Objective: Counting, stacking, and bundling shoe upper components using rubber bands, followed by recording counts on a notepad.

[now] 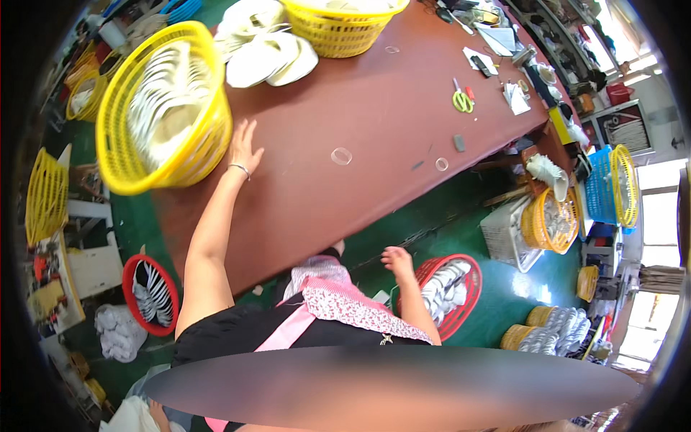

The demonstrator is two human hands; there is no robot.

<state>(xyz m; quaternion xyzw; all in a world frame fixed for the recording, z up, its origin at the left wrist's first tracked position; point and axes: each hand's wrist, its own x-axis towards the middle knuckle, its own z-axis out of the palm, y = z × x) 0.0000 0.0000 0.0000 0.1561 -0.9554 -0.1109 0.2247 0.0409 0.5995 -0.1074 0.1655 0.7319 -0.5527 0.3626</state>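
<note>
My left hand (245, 149) reaches over the brown-topped table (302, 194), fingers spread and holding nothing. It lies right beside a yellow plastic basket (219, 119), touching or nearly touching its side. Inside that basket are rows of white curved pieces (169, 104), possibly shoe parts. A loose pile of similar white pieces (272, 59) rests behind it on the tabletop. Away from the table, my right hand (397, 262) hangs with loosely bent fingers and nothing visible in it. A red basket (478, 288) holding white bundles (445, 289) stands near it on the floor.
Another yellow basket (342, 39) sits at the table's far side. Green-handled scissors (463, 101), a grey block (459, 143) and clear rings (341, 155) lie on the tabletop. Floor baskets include a red one (128, 284) at left and an orange-yellow one (533, 223) at right.
</note>
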